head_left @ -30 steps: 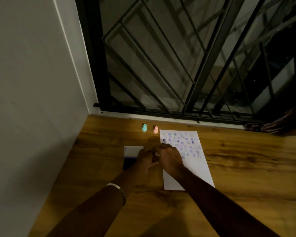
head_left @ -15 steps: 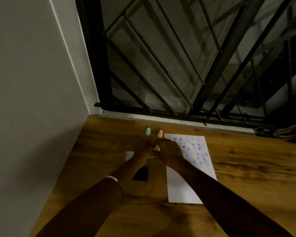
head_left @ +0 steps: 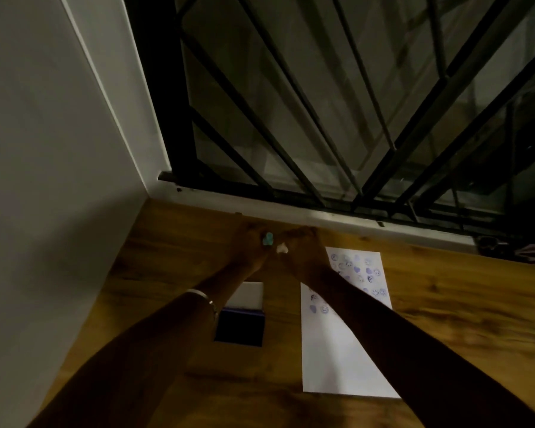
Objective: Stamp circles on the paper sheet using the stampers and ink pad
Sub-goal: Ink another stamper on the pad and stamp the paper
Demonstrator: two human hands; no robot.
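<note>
A white paper sheet lies on the wooden table, its far half covered with purple stamped marks. The open ink pad lies left of it, its white lid flipped back. Both of my hands are stretched to the table's far edge by the window sill. My left hand has its fingers closed around a teal stamper. My right hand holds a pale stamper at its fingertips. The pink stamper seen before is hidden by my hands.
A grey wall bounds the table on the left. A black metal window grille and a white sill run along the far edge. A dark object sits at the far right. A bracelet is on my left wrist.
Both hands moved away from the ink pad and paper, forward to the stampers at the far edge. The ink pad is now uncovered. My view tilted down and shifted.
</note>
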